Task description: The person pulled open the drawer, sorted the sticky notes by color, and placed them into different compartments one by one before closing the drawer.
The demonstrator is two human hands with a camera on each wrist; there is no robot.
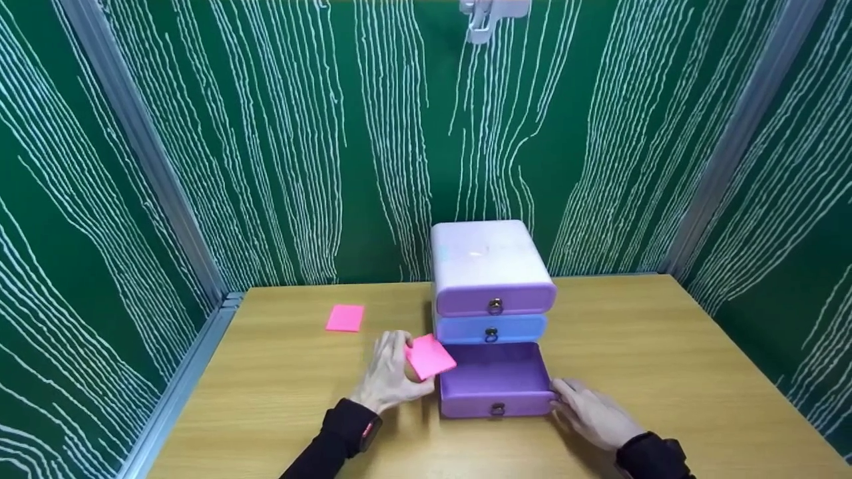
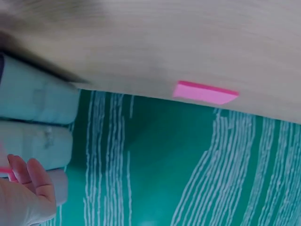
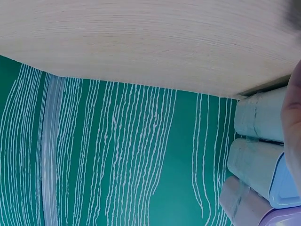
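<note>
My left hand pinches a pink sticky note pad between thumb and fingers, at the left edge of an open purple drawer. In the left wrist view, the fingers of this hand show at the lower left with a pink edge of the pad. My right hand holds the drawer's front right corner with its fingertips. That drawer is the lowest of a small three-drawer cabinet; nothing shows inside it. The blue middle drawer and purple top drawer are pushed in.
A second pink sticky note pad lies on the wooden table, left of the cabinet. Behind stands a green wall with white wavy lines, framed by metal posts. A grey-white fixture hangs at the top.
</note>
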